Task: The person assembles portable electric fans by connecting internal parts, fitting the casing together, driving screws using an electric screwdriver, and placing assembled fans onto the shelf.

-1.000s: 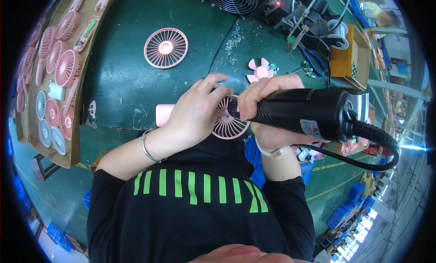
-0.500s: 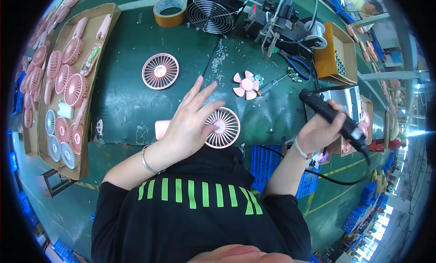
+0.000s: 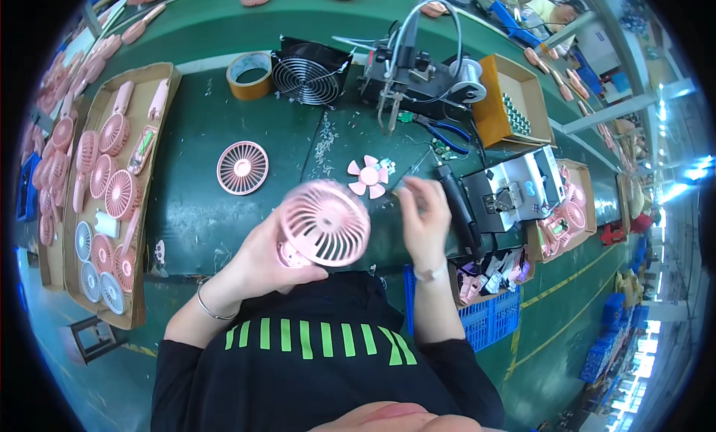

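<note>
Workshop: green floor with yellow lines at right; another person sits at upper right. I log the surface as a dark green bench, worn and strewn with small pale bits near the middle. A long carton of pink fan parts stands along its left; a black machine with a wire spool stands at the back, beside a black fan with a wire grille and a tape roll.

My left hand is closed round the pink handheld fan, raised over the near bench edge, grille tilted upward. My right hand is half curled, thumb near fingertips; I cannot tell whether it pinches anything. Between carton and fan lies a round pink grille; beyond the fan, a five-bladed pink impeller.

Change over half a second: the fan lay low under the left palm, now lifted; the black power tool, then in the right hand, now rests just beside it.
</note>
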`<state>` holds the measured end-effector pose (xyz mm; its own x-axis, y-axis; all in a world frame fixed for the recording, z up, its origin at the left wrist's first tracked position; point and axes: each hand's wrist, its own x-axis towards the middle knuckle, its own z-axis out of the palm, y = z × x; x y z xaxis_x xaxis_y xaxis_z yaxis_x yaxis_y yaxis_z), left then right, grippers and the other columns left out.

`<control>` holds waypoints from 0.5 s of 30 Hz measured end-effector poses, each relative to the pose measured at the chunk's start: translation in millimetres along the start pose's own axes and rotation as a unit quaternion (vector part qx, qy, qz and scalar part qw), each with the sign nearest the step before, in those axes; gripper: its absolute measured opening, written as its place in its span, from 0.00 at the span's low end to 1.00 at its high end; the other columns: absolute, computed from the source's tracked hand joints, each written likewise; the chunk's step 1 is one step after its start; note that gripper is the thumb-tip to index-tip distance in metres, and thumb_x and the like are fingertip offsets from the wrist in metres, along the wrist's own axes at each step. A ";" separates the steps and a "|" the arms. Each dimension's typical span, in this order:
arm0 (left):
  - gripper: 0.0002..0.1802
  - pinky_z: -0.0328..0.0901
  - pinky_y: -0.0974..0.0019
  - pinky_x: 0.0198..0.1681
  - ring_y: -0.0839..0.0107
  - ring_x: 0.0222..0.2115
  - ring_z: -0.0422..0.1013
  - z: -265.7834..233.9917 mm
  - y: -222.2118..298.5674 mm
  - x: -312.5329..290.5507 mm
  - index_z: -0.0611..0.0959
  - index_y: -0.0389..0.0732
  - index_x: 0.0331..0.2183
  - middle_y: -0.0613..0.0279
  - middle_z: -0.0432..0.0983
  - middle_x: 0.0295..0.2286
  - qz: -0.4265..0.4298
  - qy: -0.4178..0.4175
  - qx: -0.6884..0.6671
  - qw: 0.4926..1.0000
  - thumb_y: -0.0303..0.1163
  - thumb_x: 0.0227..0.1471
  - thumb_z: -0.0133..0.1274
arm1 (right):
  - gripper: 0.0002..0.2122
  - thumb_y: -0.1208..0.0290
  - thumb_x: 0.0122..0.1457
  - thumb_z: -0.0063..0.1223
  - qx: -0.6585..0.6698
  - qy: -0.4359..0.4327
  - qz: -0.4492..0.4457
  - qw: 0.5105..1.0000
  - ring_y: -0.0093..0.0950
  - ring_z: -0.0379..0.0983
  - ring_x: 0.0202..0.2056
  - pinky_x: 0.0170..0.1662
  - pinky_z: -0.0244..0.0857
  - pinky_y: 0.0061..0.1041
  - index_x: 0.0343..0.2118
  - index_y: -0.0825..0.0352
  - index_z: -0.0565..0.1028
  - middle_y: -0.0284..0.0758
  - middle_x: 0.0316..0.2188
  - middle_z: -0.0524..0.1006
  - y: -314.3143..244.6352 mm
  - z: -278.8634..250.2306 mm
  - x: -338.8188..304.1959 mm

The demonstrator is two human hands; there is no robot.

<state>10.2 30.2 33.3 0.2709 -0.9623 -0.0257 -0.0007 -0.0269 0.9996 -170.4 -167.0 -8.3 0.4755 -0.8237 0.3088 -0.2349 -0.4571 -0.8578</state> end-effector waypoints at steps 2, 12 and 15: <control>0.41 0.70 0.67 0.40 0.68 0.35 0.75 -1.6 -5.4 -3.6 0.64 0.34 0.53 0.54 0.73 0.42 -0.083 -0.031 -0.204 0.975 0.25 0.39 0.67 | 0.11 0.74 0.55 0.58 -0.129 -0.007 -0.078 0.989 0.28 0.71 0.29 0.31 0.65 0.23 0.41 0.69 0.76 0.38 0.34 0.72 -11.3 18.5 14.1; 0.41 0.71 0.61 0.46 0.63 0.48 0.70 14.6 -21.7 -8.3 0.52 0.43 0.60 0.54 0.63 0.52 -0.008 0.096 -0.307 0.947 0.20 0.50 0.55 | 0.13 0.72 0.49 0.61 -0.240 -0.108 -0.086 0.961 0.38 0.76 0.29 0.33 0.70 0.32 0.39 0.66 0.77 0.42 0.30 0.75 -39.6 17.0 5.0; 0.43 0.63 0.64 0.54 0.70 0.54 0.61 16.3 -30.0 -0.8 0.51 0.41 0.60 0.58 0.60 0.54 -0.010 0.109 -0.261 0.959 0.18 0.48 0.56 | 0.16 0.85 0.50 0.57 -0.032 -0.078 -0.055 0.995 0.23 0.75 0.29 0.29 0.69 0.18 0.44 0.71 0.74 0.38 0.35 0.73 -55.6 19.6 -8.9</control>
<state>-5.7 27.3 3.2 0.4602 -0.8822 -0.1002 0.4741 0.1487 0.8678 -144.9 -127.6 28.6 0.6257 -0.7079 0.3276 -0.2251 -0.5660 -0.7931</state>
